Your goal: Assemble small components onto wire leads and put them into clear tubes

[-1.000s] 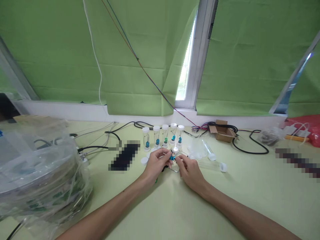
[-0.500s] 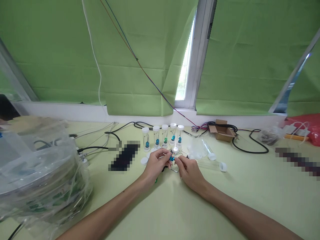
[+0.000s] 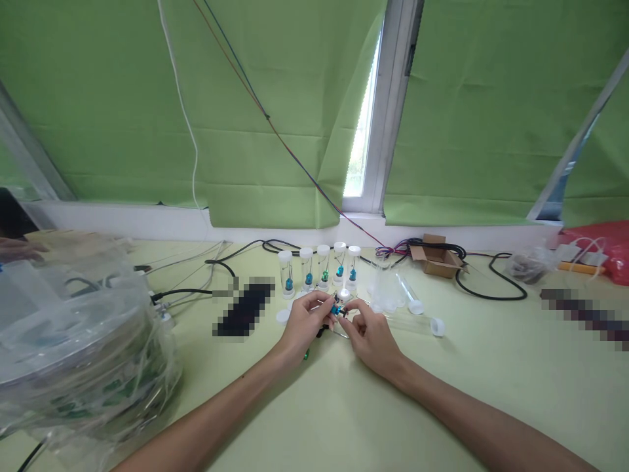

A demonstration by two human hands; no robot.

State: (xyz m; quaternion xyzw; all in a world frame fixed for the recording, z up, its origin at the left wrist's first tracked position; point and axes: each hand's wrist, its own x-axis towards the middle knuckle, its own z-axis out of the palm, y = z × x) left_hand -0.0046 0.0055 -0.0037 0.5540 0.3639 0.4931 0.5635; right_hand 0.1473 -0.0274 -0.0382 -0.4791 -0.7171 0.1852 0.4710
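In the head view, my left hand is closed, with thumb and fingertips pinching a small shiny blue part. My right hand faces it, thumb and index finger closed on a tiny black piece against the blue part's right side. What these parts are is too small to tell. Just beyond the hands, several clear tubes with white caps stand in a row, each with a small blue or green part inside. A little green part lies by my left wrist.
Right of my hands lie a capped clear tube, a shorter tube and clear plastic. Behind are an open cardboard box and black cables. A plastic-wrapped spool stands left. Another person's hand shows at far left.
My right fingertips have drawn slightly apart, and the black piece between them now shows. My left hand has barely moved. Another person's hand has appeared at the far left.
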